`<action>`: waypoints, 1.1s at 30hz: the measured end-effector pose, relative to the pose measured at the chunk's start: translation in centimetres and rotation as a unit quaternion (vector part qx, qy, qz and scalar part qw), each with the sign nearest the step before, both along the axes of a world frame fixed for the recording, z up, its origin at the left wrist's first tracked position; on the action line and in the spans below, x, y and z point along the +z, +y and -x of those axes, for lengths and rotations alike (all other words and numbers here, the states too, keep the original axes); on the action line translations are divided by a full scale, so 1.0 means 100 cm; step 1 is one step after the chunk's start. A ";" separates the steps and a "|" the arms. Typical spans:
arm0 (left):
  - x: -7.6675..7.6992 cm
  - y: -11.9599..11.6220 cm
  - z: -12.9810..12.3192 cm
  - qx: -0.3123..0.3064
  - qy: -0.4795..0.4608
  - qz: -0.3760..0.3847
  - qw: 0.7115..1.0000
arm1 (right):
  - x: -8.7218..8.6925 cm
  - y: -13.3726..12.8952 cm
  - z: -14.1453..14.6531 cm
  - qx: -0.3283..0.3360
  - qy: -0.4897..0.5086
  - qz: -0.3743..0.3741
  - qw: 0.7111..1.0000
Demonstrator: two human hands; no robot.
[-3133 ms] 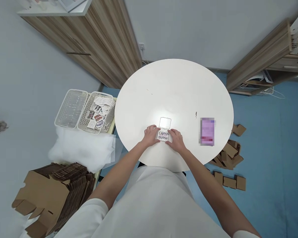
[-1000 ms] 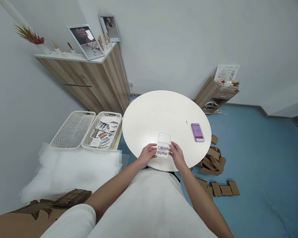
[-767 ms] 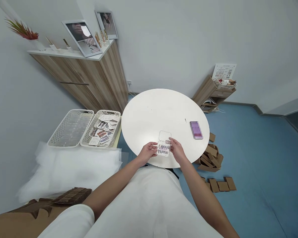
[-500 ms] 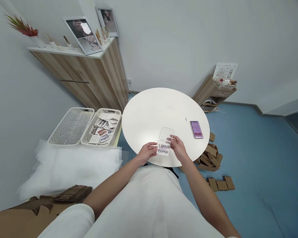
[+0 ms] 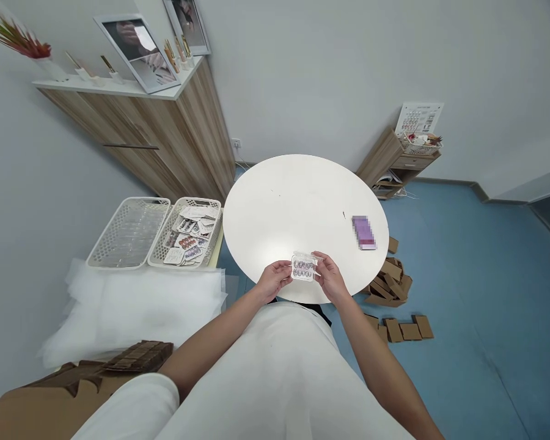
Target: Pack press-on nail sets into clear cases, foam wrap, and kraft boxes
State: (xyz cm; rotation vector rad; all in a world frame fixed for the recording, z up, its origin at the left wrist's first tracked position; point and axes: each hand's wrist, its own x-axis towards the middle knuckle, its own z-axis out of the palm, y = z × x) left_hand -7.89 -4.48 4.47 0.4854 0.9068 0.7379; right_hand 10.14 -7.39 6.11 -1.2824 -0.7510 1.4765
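Observation:
A small clear plastic case [image 5: 303, 269] with two rows of press-on nails is held over the near edge of the round white table [image 5: 297, 208]. My left hand [image 5: 275, 279] grips its left side between thumb and fingers. On the opposite side, my right hand [image 5: 329, 275] pinches the right edge, with fingers at the upper corner. The clear lid looks tipped down close over the nails; whether it is fully closed I cannot tell.
A purple-screened phone [image 5: 364, 233] lies on the table's right. To the left stand a basket of nail cards [image 5: 190, 235] and a basket of clear cases [image 5: 132, 235], behind white packing sheets [image 5: 137, 305]. Cardboard boxes [image 5: 389, 282] sit on the floor at right.
The case's lid, standing open away from me earlier, has come down over the nails. My right hand has shifted from the lid's hinge area to the case's right edge.

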 end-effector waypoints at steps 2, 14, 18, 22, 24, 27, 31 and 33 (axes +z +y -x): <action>0.000 0.000 -0.001 0.007 0.001 0.003 1.000 | -0.001 -0.003 0.001 -0.010 0.012 0.012 1.000; -0.004 -0.003 -0.016 0.043 -0.024 0.019 0.999 | 0.001 -0.019 -0.001 -0.065 0.079 0.072 0.992; 0.001 -0.003 -0.022 0.043 -0.017 0.015 0.999 | -0.002 -0.015 -0.014 -0.057 0.063 0.108 0.991; 0.006 -0.002 -0.031 0.038 -0.012 0.000 0.999 | -0.006 -0.012 -0.024 -0.059 0.058 0.101 0.991; 0.008 -0.002 -0.037 0.038 -0.007 -0.007 0.999 | -0.008 -0.012 -0.029 -0.060 0.057 0.096 0.992; 0.010 -0.004 -0.044 0.037 0.003 -0.010 0.999 | -0.011 -0.013 -0.036 -0.060 0.046 0.094 0.993; 0.014 -0.009 -0.053 0.015 0.042 -0.024 0.999 | -0.009 -0.014 -0.048 -0.061 0.026 0.082 0.994; 0.015 -0.012 -0.057 -0.018 0.060 -0.037 0.997 | -0.007 -0.016 -0.054 -0.058 0.014 0.074 0.995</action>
